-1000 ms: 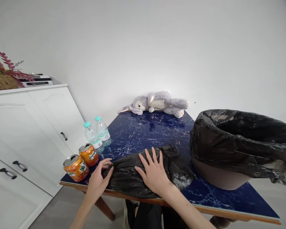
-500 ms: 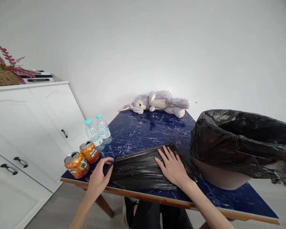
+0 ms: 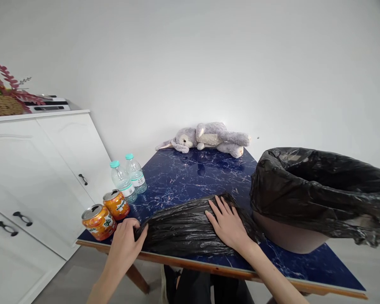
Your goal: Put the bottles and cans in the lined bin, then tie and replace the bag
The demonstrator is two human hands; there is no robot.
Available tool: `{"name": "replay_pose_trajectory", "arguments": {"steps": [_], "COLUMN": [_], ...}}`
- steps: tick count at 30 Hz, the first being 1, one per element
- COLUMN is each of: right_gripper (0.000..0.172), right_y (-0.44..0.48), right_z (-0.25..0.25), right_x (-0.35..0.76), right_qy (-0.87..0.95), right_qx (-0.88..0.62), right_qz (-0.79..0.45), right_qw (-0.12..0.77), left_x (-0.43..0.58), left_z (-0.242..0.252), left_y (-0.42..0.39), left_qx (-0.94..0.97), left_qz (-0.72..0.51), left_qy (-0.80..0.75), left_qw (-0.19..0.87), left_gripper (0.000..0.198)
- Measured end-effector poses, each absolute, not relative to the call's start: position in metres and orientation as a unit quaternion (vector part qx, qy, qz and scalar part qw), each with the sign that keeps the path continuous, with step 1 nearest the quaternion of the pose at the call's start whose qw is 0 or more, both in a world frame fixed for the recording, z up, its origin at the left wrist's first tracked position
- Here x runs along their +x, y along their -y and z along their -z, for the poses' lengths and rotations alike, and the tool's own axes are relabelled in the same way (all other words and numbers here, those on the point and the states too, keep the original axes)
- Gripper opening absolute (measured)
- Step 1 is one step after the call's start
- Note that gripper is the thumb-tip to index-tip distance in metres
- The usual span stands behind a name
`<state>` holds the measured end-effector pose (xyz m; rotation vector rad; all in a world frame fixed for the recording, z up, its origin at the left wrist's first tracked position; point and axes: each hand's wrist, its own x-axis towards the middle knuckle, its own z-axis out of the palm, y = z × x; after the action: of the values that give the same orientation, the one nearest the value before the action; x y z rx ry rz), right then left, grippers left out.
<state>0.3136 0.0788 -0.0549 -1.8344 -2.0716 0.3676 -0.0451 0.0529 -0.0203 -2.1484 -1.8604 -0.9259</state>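
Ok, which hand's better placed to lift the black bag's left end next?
Likely the left hand: it pinches that end, while the right hand lies spread farther right on the black bag.

You can read "MIRIND" on rear orange can point(image 3: 116, 207), ending curved from sight; front orange can point(image 3: 98, 224) shows you Chinese lettering; farther bottle's label point(image 3: 138, 181), Chinese characters too small.

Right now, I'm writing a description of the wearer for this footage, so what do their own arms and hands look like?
The slender-fingered, bare left hand and the matching right hand show no gloves, rings or bracelets. The slim left forearm and right forearm are uncovered, with no sleeves or watch in view.
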Motion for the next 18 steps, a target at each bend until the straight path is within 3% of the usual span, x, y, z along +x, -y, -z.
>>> {"name": "replay_pose_trajectory", "arguments": {"steps": [3, 5, 10, 13, 18], "right_gripper": [0.077, 0.079, 0.066, 0.063, 0.078], "right_y": [-0.071, -0.059, -0.026, -0.026, -0.044], "right_z": [0.048, 0.038, 0.003, -0.002, 0.023], "right_x": [0.309, 0.3, 0.261, 0.231, 0.194], "right_qy": [0.729, 0.723, 0.651, 0.596, 0.506], "right_qx": [-0.628, -0.59, -0.446, -0.391, -0.399], "right_qz": [-0.155, -0.181, -0.364, -0.46, -0.532], "right_qw": [0.226, 0.311, 0.495, 0.53, 0.55], "left_x": [-0.047, -0.047, -0.032, -0.009, 0.032], "left_z": [0.008, -0.002, -0.036, -0.061, -0.084], "left_y": [-0.049, -0.046, -0.037, -0.029, -0.023], "left_qx": [-0.704, -0.686, -0.624, -0.608, -0.624], "left_qz": [0.305, 0.317, 0.404, 0.432, 0.425], "left_qy": [0.642, 0.654, 0.657, 0.643, 0.606], "left_qw": [-0.012, -0.041, -0.128, -0.173, -0.252], "left_gripper": [0.037, 0.036, 0.045, 0.05, 0.051]}}
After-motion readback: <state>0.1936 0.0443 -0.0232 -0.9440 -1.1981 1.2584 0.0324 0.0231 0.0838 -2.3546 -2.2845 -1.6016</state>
